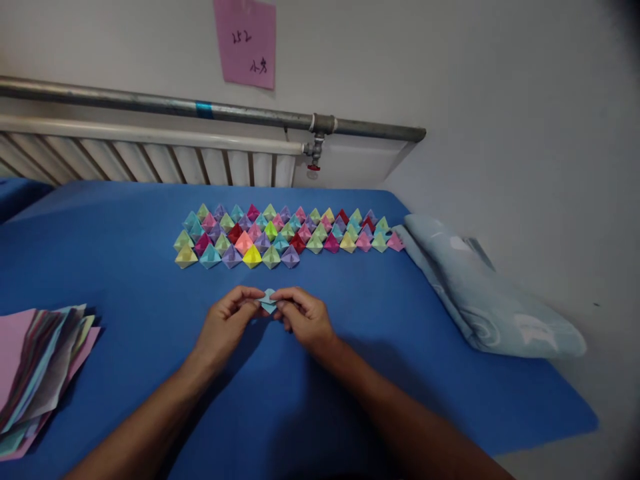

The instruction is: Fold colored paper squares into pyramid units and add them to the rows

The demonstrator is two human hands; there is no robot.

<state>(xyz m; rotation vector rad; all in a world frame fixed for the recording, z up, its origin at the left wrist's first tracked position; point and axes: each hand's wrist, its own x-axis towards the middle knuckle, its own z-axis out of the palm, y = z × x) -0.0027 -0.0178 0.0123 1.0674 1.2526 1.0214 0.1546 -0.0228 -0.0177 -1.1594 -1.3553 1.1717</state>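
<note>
Head view: both hands are out front over a blue surface (125, 287), working on one little piece of light blue paper (269, 308). The left hand (226, 323) has it pinched between thumb and finger at its left side, and the right hand (305, 319) does the same at its right side, so both grips are pretty narrow. The paper is folded, kinda pointy at the bottom, and sits between the two sets of fingertips, near the middle of the blue surface. Can't make out the finer creases at this size.

Just past the hands there's a whole fleet of folded boats (253, 257), packed in four staggered rows: yellow, green, pink, purple, red, light blue. The front row is shorter and only covers the left part. At the far right, a pink one is right by a rolled-up pale blue blanket (460, 287) with white shapes on it.

Over on the left, well apart from the hands, is a messy stack (47, 393) of colored sheets, pink on top. Behind it all: a white radiator (150, 135), a metal pipe (135, 100) with a red-handled valve (313, 168), and a pink note (247, 47) on the wall with "252" handwritten on it.
</note>
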